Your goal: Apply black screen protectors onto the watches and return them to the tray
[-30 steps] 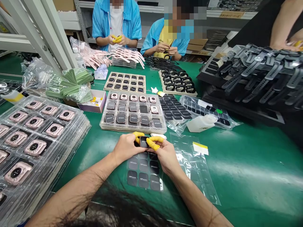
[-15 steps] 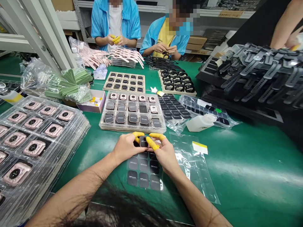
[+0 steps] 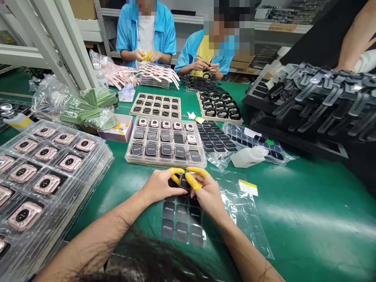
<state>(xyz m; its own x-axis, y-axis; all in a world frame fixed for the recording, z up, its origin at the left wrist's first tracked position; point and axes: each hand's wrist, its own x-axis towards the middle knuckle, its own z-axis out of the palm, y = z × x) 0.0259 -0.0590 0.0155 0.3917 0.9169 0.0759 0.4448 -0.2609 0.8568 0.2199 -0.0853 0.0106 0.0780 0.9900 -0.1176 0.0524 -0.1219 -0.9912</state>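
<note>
Between my two hands, just above the green table, is a smartwatch case [image 3: 184,181] with a dark face, tilted on its side. My left hand [image 3: 161,184] grips it from the left, with yellow finger cots on the thumb or fingers. My right hand [image 3: 205,188] closes on it from the right, also in yellow finger cots. Below my hands lies a sheet of dark square screen films [image 3: 182,211] printed with white lettering, its upper part hidden by the hands. Beyond them stands a clear tray [image 3: 164,161] of pink watch cases, several covered with dark films.
At left rises a stack of clear trays [image 3: 100,164] with pink watch cases. A white bottle [image 3: 249,156] lies on its side near film sheets [image 3: 216,137]. Flat plastic bags [image 3: 246,219] spread at right. Grey straps [image 3: 317,90] hang over a dark stand. Two co-workers sit opposite.
The watch case has turned in my fingers, from face toward me to tilted sideways. The whole view has shifted slightly, with things appearing a little lower.
</note>
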